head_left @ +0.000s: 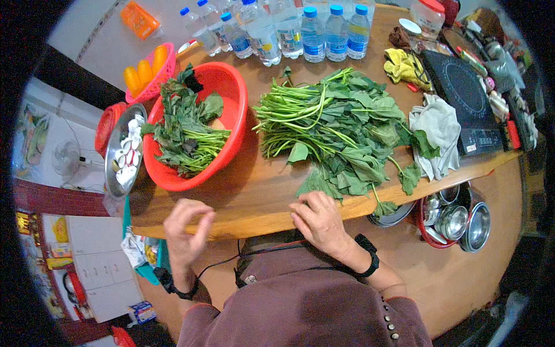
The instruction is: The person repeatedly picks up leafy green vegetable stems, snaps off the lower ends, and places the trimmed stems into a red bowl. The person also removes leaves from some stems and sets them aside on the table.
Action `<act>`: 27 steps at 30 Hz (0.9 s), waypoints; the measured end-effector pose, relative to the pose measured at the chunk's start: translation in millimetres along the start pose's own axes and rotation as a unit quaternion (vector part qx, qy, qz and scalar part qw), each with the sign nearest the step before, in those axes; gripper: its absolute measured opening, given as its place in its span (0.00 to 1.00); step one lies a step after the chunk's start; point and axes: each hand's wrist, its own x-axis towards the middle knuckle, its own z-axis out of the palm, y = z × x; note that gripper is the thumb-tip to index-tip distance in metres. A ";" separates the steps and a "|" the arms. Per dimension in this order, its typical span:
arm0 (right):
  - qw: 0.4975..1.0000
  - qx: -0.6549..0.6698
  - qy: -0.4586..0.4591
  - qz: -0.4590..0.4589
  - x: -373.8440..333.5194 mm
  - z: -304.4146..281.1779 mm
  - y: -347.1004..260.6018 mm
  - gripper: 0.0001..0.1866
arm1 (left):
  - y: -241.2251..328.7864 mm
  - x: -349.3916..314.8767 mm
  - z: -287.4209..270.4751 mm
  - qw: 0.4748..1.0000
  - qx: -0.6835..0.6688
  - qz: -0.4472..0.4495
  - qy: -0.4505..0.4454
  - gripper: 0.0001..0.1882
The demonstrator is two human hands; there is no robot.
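Wooden table (pixel 260 199): bare strip along the near edge, narrowing rightward. Greens (pixel 347 127): pile at mid-table, one leaf lapping the near edge; second bunch (pixel 196 127) inside the red basin (pixel 234 87), toward the left end. Your left hand (pixel 188 228): near edge, half-curled, thumb apart, nothing seen held. Your right hand (pixel 318 220): beside the pile, loosely bunched; palm hidden, contents you cannot tell. Bottles (pixel 312 37), far edge: some tops cut off.

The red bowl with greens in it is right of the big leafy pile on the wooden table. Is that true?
No, the head view shows the red bowl left of the big leafy pile. The bowl does hold greens, and the pile is on the wooden table.
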 end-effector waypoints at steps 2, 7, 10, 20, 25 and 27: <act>1.000 -0.016 0.022 -0.001 12.4 -11.4 -2.0 0.13 | 11.9 -12.2 22.6 0.996 -0.085 -0.002 -0.001 0.05; 0.990 -0.119 0.078 0.013 44.6 -45.9 -15.1 0.10 | 23.3 -24.5 66.3 0.962 -0.269 -0.038 -0.032 0.04; 0.974 -0.201 0.103 0.009 67.5 -49.8 -15.9 0.10 | 14.2 -28.5 74.1 0.937 -0.342 -0.015 -0.069 0.03; 0.927 -0.361 0.102 0.031 131.5 -13.1 11.4 0.11 | -56.7 -52.6 60.9 0.913 -0.388 -0.104 -0.063 0.03; 0.929 -0.360 0.079 -0.043 133.4 -12.0 6.9 0.11 | -73.7 -50.2 61.5 0.908 -0.401 -0.103 -0.057 0.04; 0.934 -0.346 0.075 -0.057 125.0 -10.5 -1.9 0.11 | -76.8 -46.0 63.7 0.907 -0.403 -0.095 -0.076 0.04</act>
